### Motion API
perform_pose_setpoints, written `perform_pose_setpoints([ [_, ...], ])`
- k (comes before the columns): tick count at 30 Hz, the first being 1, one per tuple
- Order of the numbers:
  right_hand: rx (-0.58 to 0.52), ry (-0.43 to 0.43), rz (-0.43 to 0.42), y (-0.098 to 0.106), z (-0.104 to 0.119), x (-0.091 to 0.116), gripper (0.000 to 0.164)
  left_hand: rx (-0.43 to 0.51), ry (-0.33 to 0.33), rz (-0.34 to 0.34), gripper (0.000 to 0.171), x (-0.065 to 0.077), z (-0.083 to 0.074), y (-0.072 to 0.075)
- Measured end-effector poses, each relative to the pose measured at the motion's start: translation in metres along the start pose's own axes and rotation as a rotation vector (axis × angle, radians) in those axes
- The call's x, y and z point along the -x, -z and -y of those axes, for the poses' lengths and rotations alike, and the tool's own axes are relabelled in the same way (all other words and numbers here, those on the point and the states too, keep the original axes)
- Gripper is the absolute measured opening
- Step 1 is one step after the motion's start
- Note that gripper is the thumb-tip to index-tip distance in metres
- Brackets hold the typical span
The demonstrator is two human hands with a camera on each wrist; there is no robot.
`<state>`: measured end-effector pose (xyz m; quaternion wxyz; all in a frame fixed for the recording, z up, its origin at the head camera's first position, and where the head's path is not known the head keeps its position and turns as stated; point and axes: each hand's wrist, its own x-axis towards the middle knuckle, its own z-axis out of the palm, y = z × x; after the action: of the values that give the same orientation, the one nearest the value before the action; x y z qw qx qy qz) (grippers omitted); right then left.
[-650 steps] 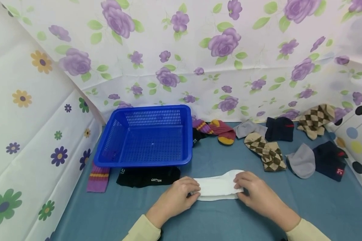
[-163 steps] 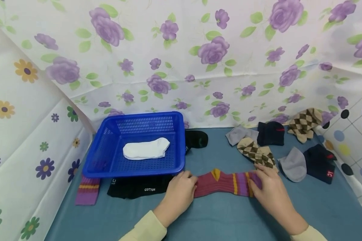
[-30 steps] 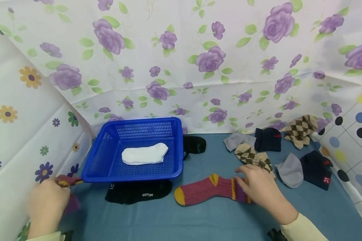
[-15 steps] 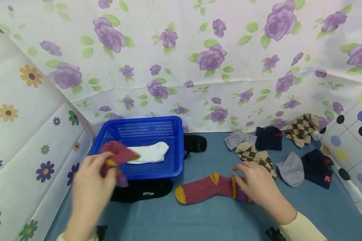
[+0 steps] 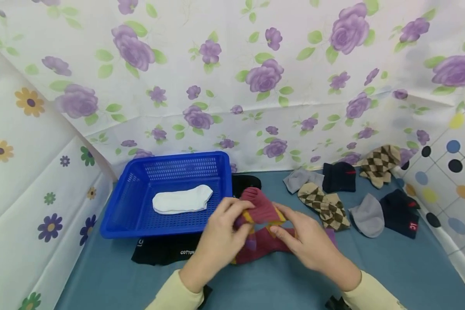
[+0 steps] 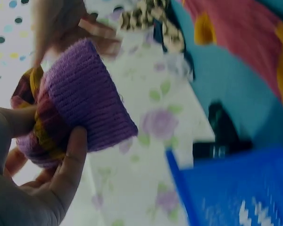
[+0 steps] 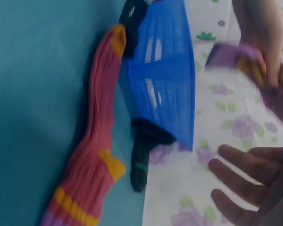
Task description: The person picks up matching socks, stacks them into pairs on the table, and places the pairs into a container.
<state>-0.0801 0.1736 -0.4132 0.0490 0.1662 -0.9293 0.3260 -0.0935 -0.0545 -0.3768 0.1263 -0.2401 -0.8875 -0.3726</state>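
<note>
My left hand [image 5: 221, 237] holds a maroon, yellow and purple sock [image 5: 260, 204] up off the table, thumb and fingers pinching it. Its purple ribbed cuff points out past the thumb in the left wrist view. My right hand [image 5: 311, 243] is right at this sock's other side in the head view; the right wrist view shows its fingers [image 7: 243, 165] spread and relaxed. Beneath both hands, a matching maroon sock [image 7: 101, 108] lies stretched flat on the blue cloth, partly hidden in the head view.
A blue basket [image 5: 166, 234] with folded white socks [image 5: 182, 200] stands left. Black socks [image 5: 162, 252] lie before and beside it. To the right are grey socks [image 5: 368, 215], navy socks [image 5: 399, 213] and brown argyle socks [image 5: 325, 206]. Patterned curtains border the table.
The white socks went from my hands into the basket. My left hand picked up the second maroon sock at the far left and carried it right, over its flat match. The right hand lifted off the flat sock.
</note>
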Motion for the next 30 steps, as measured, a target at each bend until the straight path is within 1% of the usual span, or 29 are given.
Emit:
perform_pose_setpoints([
  [1,-0.048,0.012,0.008,-0.001,0.002,0.000,0.044,0.011,-0.012,0.036,0.036,-0.001,-0.001,-0.006],
  [2,-0.099,0.012,0.012,-0.002,0.003,-0.001,0.040,0.022,-0.020,0.071,0.037,-0.001,-0.002,-0.010],
  [5,-0.190,0.031,-0.021,-0.003,0.004,-0.004,0.026,0.065,-0.018,0.161,0.047,-0.005,-0.004,-0.020],
  [6,-0.204,0.031,-0.033,-0.003,0.004,-0.005,0.021,0.081,-0.006,0.185,0.053,-0.006,-0.004,-0.022],
  [8,-0.228,0.002,-0.063,-0.003,0.004,-0.007,0.015,0.109,0.022,0.219,0.062,-0.008,-0.004,-0.024],
  [11,-0.223,-0.015,-0.087,-0.003,0.002,-0.010,0.016,0.153,0.050,0.263,0.069,-0.013,-0.002,-0.025],
  [13,-0.221,-0.031,-0.098,-0.003,0.000,-0.012,0.019,0.173,0.054,0.278,0.067,-0.017,-0.001,-0.024],
  [18,-0.226,-0.039,-0.099,0.000,-0.004,-0.016,0.026,0.211,0.044,0.272,0.057,-0.025,0.004,-0.020],
  [20,-0.236,-0.034,-0.094,0.002,-0.005,-0.017,0.025,0.238,0.060,0.274,0.053,-0.028,0.006,-0.017],
  [24,-0.246,-0.029,-0.096,0.008,-0.009,-0.017,0.027,0.289,0.113,0.270,0.041,-0.031,0.011,-0.012],
  [27,-0.258,-0.047,-0.105,0.012,-0.011,-0.018,0.029,0.298,0.141,0.235,0.034,-0.033,0.013,-0.008],
  [30,-0.270,-0.068,-0.116,0.014,-0.012,-0.018,0.027,0.300,0.174,0.188,0.032,-0.035,0.013,-0.004],
])
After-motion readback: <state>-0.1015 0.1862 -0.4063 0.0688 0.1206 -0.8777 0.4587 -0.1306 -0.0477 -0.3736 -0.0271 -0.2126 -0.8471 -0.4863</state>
